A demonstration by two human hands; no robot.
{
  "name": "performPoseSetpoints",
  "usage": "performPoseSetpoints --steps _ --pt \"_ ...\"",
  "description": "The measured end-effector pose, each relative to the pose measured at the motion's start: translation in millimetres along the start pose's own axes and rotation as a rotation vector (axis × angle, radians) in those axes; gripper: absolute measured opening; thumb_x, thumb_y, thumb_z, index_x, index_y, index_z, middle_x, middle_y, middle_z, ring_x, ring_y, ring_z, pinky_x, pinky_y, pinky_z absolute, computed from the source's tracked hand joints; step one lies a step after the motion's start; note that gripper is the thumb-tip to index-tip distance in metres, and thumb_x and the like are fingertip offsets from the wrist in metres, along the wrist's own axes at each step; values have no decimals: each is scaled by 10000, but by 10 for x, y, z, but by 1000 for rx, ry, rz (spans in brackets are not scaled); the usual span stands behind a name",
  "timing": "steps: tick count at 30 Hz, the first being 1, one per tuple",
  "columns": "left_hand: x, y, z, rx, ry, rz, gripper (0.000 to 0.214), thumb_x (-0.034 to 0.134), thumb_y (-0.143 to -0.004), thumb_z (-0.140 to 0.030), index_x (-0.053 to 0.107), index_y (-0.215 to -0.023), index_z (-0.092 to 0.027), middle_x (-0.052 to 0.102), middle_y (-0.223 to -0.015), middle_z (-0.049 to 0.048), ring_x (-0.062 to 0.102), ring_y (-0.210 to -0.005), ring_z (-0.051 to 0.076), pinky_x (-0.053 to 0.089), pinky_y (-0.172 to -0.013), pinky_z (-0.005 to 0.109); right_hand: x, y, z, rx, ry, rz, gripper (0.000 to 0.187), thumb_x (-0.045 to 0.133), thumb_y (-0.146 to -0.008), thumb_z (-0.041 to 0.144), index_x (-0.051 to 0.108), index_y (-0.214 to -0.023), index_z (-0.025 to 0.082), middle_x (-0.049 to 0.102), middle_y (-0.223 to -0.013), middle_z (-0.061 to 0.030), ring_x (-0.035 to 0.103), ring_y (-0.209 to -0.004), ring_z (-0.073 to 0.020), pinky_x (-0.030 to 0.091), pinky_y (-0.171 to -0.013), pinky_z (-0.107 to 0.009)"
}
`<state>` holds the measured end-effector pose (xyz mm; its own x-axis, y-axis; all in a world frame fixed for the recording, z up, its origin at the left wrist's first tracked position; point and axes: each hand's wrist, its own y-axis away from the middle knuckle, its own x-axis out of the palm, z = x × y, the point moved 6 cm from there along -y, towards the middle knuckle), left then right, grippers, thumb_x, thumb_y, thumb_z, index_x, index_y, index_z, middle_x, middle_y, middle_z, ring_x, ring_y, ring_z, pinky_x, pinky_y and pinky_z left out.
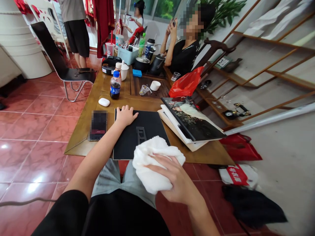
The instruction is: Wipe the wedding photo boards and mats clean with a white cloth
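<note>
The right hand (176, 178) grips a crumpled white cloth (155, 164), fingers curled and pressing into its soft, bunched folds. The cloth overlaps the near edge of a black frame (140, 131), which lies face down with its strut showing. The left hand (126, 116) rests open and flat on the frame's far edge. The frame sits on a wooden table (81, 141), with a phone (98, 125) just left of it and a stack of photo prints (192, 119) touching its right side.
</note>
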<state>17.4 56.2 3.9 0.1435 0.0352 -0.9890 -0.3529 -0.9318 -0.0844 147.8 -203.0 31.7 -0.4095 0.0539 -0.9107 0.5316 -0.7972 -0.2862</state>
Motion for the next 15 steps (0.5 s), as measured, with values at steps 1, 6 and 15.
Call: performPoseSetpoints --steps 1,6,15 --pt "1 -1 -1 2 0 3 554 351 -1072 -526 610 -1365 -134 600 -1417 200 527 -1333 358 347 -1141 554 -30 43 12 14 -26 17 712 566 -607 179 707 -1296 287 683 -1386 -107 645 -1256 -362 474 -1005 -535" --pt "-3 -1 0 -2 -1 19 552 343 -1071 -527 609 -1365 -143 594 -1432 191 521 -1339 354 352 -1138 544 -313 263 -99 -8 -185 -101 646 618 -705 293 663 -1350 294 753 -1249 -68 682 -1174 -342 522 -1015 -509" --pt "-17 -2 -4 -6 -15 18 541 337 -1072 -530 610 -1360 -163 599 -1434 180 525 -1337 351 354 -1135 531 -657 -149 -508 75 140 -541 621 657 -818 405 602 -1426 291 671 -1358 -97 631 -1227 -371 503 -1049 -548"
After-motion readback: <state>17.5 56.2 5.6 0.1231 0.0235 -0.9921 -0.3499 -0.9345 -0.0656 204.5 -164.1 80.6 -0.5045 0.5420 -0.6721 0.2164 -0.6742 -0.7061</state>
